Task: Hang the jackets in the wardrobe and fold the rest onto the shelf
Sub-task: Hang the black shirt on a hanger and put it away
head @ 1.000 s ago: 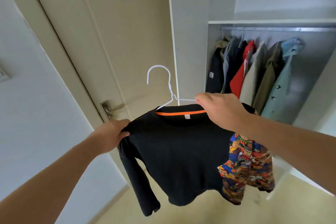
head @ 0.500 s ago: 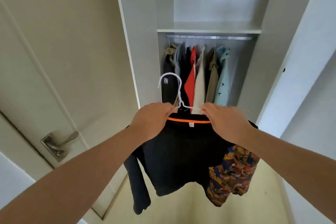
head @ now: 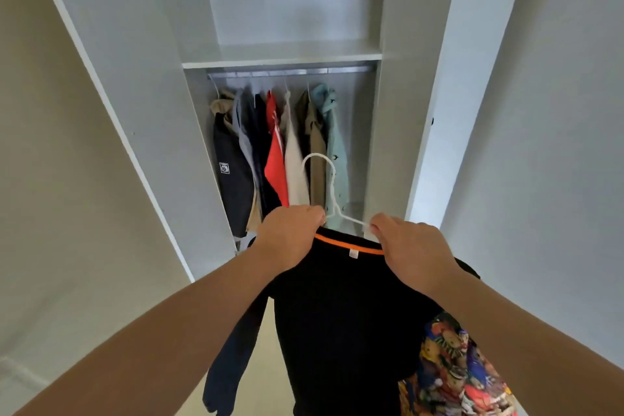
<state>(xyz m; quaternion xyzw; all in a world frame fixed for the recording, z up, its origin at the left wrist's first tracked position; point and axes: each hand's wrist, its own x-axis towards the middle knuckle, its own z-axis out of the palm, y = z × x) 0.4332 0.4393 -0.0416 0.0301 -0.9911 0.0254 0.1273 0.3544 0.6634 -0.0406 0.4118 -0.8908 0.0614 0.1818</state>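
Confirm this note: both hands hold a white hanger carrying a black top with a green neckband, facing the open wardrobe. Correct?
No. The head view shows the neckband is orange, not green. Otherwise right: left hand and right hand hold the white hanger carrying the black top, facing the open wardrobe.

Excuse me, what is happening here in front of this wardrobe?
A person stands at the open wardrobe with a black top on a white hanger. The left hand and the right hand both grip the hanger at the collar. Its hook is free, not yet on the rail, where several garments already hang. A patterned garment dangles below the right forearm.
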